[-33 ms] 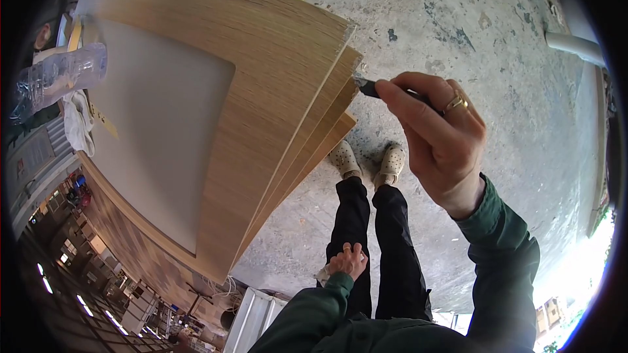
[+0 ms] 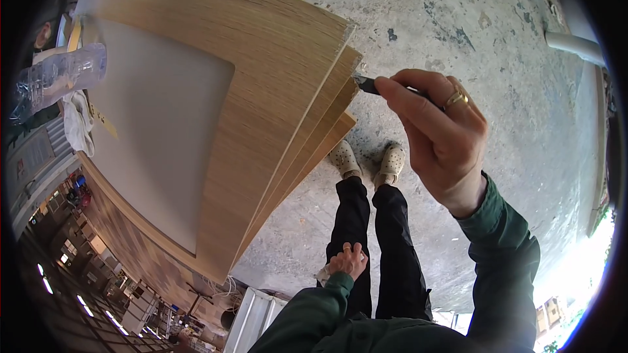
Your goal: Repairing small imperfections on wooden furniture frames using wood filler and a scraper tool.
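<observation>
My right hand (image 2: 448, 134) is closed around a utility knife (image 2: 367, 85) with a dark handle and a short metal blade. The blade tip meets the corner edge of the second wood-grain panel (image 2: 340, 95) in a fanned stack. On top lies a larger panel (image 2: 281, 46) with a pale grey inset (image 2: 154, 98). Down by my left thigh, my left hand (image 2: 348, 261) is closed; a whitish, crumpled bit shows beside its fingers, too small to name.
A clear plastic bottle (image 2: 65, 75) and a white cloth (image 2: 78, 121) are at the stack's left side. My feet, in beige clogs (image 2: 391, 162), stand on the stained concrete floor (image 2: 523, 144). A white pipe (image 2: 574, 47) juts in at the far right. A white metal piece (image 2: 252, 320) is low beside my left arm.
Hardly anything differs: my right hand has shifted very slightly, with the knife's blade still at the panel corner. My left hand and the panels have stayed put.
</observation>
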The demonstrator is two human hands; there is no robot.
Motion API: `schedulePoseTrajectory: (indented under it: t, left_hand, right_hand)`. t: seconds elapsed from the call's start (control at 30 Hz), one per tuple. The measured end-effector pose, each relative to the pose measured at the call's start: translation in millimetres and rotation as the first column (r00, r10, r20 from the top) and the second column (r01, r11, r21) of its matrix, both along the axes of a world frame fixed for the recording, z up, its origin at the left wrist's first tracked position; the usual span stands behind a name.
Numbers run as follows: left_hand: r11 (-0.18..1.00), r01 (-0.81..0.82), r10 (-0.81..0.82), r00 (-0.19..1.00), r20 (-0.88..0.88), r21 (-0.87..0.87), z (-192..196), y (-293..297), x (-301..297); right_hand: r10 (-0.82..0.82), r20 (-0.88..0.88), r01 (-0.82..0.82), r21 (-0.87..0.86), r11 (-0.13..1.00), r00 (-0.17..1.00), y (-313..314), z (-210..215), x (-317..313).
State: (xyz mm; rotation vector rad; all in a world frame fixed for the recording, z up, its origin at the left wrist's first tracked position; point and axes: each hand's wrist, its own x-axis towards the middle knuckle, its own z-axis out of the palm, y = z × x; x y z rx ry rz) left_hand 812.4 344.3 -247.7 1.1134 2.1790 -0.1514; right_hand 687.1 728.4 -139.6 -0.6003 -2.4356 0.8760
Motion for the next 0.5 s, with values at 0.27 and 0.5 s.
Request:
schedulePoseTrajectory:
  t: [0.27,0.5]
  left_hand:
    - [1.0,0.013,-0.013,1.0,-0.007,0.006,-2.2,-1.4,1.5]
    - [1.0,0.003,-0.003,1.0,-0.005,0.014,-1.2,-2.7,-1.0]
  right_hand:
    - [0.093,0.038,-0.095,0.062,0.994,0.995,20.7,5.4,-6.0]
    - [0.175,0.082,-0.188,0.199,0.962,0.981,28.7,2.9,-4.8]
